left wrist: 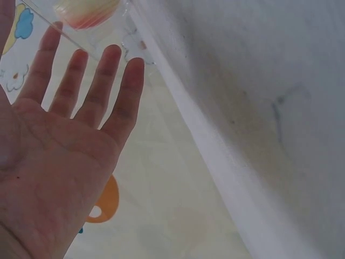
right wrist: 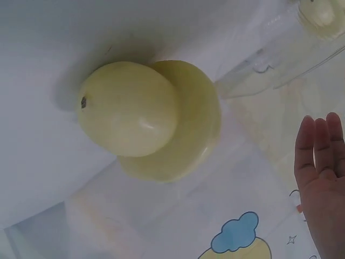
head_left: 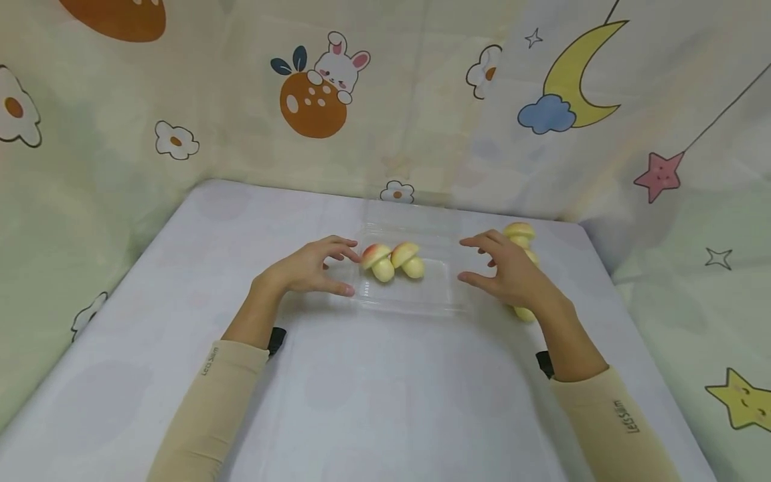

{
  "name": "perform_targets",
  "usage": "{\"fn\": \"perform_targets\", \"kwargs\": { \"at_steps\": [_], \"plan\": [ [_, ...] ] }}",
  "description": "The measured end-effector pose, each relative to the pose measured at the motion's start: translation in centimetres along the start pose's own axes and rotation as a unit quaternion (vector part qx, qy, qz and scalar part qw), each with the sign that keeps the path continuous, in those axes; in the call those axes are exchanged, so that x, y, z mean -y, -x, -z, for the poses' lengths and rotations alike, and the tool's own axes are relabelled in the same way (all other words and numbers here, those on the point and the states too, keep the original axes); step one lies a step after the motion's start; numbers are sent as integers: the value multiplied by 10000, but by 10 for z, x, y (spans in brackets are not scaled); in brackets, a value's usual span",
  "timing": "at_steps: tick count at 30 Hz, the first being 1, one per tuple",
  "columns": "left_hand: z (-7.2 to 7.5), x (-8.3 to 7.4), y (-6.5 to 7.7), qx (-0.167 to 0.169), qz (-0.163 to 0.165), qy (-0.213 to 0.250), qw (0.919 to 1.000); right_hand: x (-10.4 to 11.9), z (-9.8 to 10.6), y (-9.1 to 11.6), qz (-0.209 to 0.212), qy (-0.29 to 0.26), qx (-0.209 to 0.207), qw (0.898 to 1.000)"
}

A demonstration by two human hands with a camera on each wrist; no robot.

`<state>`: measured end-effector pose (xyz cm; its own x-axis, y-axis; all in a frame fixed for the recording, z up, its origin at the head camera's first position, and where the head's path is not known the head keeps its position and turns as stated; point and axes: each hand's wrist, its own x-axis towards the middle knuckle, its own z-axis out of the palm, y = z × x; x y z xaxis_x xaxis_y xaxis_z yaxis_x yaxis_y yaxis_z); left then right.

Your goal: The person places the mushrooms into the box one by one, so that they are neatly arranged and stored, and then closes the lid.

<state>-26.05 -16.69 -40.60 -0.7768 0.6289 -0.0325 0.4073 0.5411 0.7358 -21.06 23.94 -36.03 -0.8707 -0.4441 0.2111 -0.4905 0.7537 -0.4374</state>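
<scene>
Two toy mushrooms (head_left: 382, 269) (head_left: 413, 266), pale yellow with red-tinged caps, lie side by side in a clear plastic box (head_left: 409, 308). My left hand (head_left: 307, 266) is at the box's left side, thumb and fingers spread apart and nothing gripped. Its palm and loosely extended fingers (left wrist: 108, 81) show in the left wrist view. On the box's right, my right hand (head_left: 508, 271) also holds nothing, thumb apart from the fingers. More yellow mushrooms (head_left: 519, 231) lie beyond and under that hand, partly hidden by it; one mushroom (right wrist: 129, 110) looms large in the right wrist view.
The box's clear lid (head_left: 412, 217) lies folded back toward the rear edge. A white cloth covers the table (head_left: 373, 388). Behind and beside it hangs a curtain (head_left: 421, 100) printed with cartoon figures.
</scene>
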Motion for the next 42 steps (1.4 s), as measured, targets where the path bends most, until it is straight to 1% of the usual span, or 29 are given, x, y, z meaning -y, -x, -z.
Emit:
{"fn": "perform_targets", "kwargs": {
  "at_steps": [5, 14, 20, 25, 29, 31, 35, 42],
  "plan": [
    [1, 2, 2, -14, -35, 16, 10000, -4, -2, 3, 50, 24, -34, 10000],
    [-1, 1, -1, 15, -116, -84, 9999, -7, -1, 13, 61, 224, -122, 9997],
    [0, 1, -1, 24, -28, -139, 9999, -16, 0, 20, 204, 302, -225, 9991],
    [1, 3, 0, 19, -34, -118, 9999, -23, 3, 28, -14, 209, -325, 9993],
    [0, 4, 1, 28, -15, -118, 9999, -25, 6, 34, -260, -11, -188, 9995],
    [0, 4, 1, 33, -6, -132, 9999, -26, 7, 37, -336, -24, -130, 9993],
    [-1, 5, 1, 20, -17, -87, 10000, -31, 9, 45, -328, 82, -176, 9993],
    [-1, 2, 1, 7, -25, -117, 9999, -43, 12, 59, -123, 268, -416, 9987]
  ]
}}
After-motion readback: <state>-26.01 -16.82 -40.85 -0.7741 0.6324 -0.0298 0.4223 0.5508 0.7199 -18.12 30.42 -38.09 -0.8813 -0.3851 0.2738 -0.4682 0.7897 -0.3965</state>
